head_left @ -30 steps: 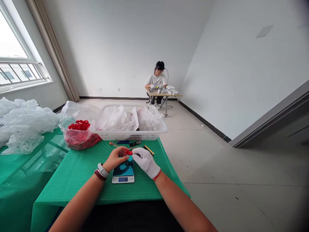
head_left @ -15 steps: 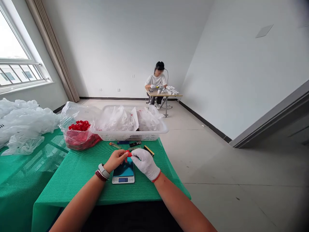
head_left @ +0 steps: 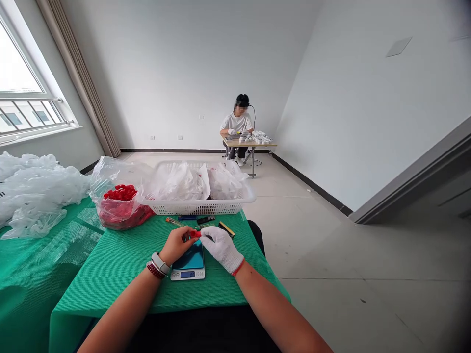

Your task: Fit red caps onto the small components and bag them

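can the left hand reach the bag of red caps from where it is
Probably yes. The left hand is at the small red part, and nothing stands on the green cloth between it and the plastic bag of red caps; it would first have to let go.

Right there, bare left hand [head_left: 175, 245] and white-gloved right hand [head_left: 221, 248], fingertip to fingertip, left forearm [head_left: 121, 304] and right forearm [head_left: 279, 314] angling inward, wrists low!

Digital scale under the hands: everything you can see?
Small digital scale lying flat on green mesh cloth, under the bare left hand and gloved right hand. Pale plastic-looking body, glossy bluish top plate, front strip with blue display; digits too small to read. Contact with the hands unclear.
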{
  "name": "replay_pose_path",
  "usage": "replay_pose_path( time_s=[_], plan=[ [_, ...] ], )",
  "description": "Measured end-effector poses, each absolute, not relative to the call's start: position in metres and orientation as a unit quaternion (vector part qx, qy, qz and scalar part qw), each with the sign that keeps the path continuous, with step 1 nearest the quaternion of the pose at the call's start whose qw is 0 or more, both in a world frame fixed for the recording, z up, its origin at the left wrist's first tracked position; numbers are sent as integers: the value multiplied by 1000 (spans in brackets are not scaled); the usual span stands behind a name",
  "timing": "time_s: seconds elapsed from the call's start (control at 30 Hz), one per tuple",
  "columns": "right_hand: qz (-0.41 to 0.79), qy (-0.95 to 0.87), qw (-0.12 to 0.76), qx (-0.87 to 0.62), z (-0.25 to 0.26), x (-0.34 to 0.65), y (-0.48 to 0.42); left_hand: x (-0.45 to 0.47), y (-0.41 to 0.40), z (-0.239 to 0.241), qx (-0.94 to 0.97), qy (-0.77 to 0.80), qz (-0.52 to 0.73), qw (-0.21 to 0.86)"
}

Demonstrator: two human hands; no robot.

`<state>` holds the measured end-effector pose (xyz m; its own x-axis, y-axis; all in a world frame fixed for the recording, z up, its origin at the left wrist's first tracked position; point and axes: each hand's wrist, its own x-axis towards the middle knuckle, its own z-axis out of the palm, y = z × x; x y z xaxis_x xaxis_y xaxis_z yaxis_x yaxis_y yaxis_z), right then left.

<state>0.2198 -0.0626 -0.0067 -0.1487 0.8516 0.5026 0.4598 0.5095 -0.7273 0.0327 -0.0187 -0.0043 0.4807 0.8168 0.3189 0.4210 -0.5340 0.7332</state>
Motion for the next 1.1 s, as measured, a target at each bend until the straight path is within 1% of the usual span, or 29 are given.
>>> replay_pose_path(
  time_s=[0.17,0.43,0.57,0.77,0.87,1.0,1.1],
  plan=[
    [221,-713,486,-456,-9,220,-62,32,-18,-5,809,374,362,273],
    [259,-699,477,-466,-5,218,-62,32,-17,-6,827,356,365,235],
    [263,-699,476,-464,-5,218,-62,31,-17,-6,830,365,341,247],
    [249,-708,476,-459,-8,220,-61,29,-17,-5,837,391,302,236],
    [235,-709,486,-453,-10,220,-61,30,-18,-5,831,395,300,251],
    [200,-730,494,-428,-9,219,-62,33,-20,-2,812,396,291,315],
    [171,-748,490,-414,-7,219,-63,36,-23,1,808,394,292,326]
  ],
)
